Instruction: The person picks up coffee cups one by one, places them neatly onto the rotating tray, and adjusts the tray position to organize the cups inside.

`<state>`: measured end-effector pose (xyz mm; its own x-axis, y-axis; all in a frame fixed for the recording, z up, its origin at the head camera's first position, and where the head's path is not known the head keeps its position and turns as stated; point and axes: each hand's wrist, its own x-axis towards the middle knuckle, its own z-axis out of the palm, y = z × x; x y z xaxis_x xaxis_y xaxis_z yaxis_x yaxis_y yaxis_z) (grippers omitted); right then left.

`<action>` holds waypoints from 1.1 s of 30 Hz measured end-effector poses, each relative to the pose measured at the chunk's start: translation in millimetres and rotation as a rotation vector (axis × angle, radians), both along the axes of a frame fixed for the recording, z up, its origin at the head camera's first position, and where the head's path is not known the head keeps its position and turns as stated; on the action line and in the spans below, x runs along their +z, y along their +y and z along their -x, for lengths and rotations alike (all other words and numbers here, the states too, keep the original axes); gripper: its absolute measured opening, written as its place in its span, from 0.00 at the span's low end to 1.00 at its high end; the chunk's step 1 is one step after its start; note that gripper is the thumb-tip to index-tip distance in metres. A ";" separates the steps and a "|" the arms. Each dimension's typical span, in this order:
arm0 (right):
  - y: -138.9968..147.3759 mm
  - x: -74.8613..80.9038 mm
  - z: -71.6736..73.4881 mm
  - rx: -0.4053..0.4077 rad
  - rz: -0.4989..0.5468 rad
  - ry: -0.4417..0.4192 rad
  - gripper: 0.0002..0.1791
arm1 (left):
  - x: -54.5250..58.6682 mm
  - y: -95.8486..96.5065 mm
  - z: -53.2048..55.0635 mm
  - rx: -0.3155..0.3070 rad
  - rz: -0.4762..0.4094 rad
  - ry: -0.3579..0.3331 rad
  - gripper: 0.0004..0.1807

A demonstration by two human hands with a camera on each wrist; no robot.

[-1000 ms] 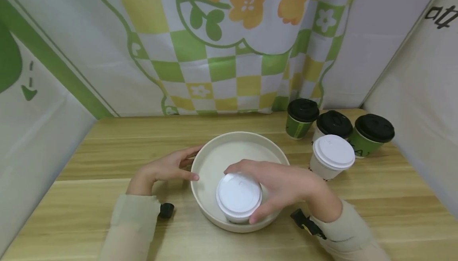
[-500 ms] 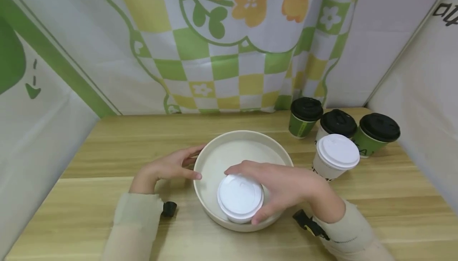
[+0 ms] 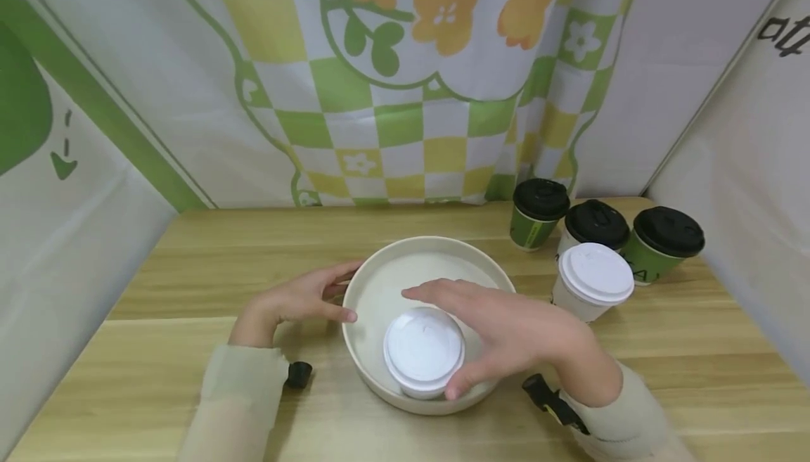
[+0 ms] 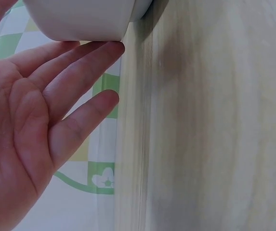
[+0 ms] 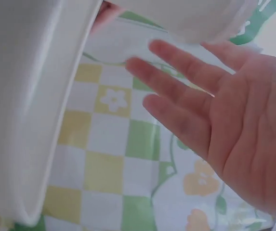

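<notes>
A white-lidded paper cup (image 3: 424, 353) stands upright in the front part of a round cream tray (image 3: 436, 265). Over its right side hovers my right hand (image 3: 506, 328), thumb and fingers spread. The right wrist view has these fingers (image 5: 176, 86) fairly straight below the cup (image 5: 200, 17), with nothing gripped. On the tray's left side rests my left hand (image 3: 304, 304), its thumb at the rim. Seen from the left wrist, the extended fingers (image 4: 80, 82) touch the outer wall of the tray (image 4: 85, 19).
Several lidded cups group at the right: a white-lidded one (image 3: 595, 276) in front, a small green one (image 3: 534, 216), a black-lidded white one (image 3: 595, 224) and a larger green one (image 3: 664, 240). Behind the wooden table (image 3: 221, 251) hangs a checkered cloth (image 3: 399, 124).
My right hand's fingers have spread and lifted off the cup, with the hand drawn slightly right. The cup stays in the tray. My left hand keeps its place at the tray.
</notes>
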<state>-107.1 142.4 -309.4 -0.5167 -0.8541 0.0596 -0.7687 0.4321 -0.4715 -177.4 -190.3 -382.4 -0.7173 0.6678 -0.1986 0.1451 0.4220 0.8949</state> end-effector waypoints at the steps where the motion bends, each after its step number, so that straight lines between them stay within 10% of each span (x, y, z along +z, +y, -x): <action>1: 2.1 1.6 -0.8 -0.025 0.003 0.009 0.60 | -0.9 -0.5 -0.4 0.002 0.002 -0.002 0.53; 20: 34.0 16.9 4.7 -0.334 -0.162 0.453 0.71 | -3.9 -5.6 -1.4 0.001 -0.015 0.008 0.53; 33: 62.0 18.3 15.6 -0.442 -0.230 0.403 0.73 | -2.8 -0.6 -0.1 -0.020 -0.023 0.014 0.52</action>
<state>-122.7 204.4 -291.1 -0.7984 -0.5797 0.1628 -0.5924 0.8046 -0.0401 -177.3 -190.9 -385.1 -0.7061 0.6866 -0.1731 0.1660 0.3982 0.9022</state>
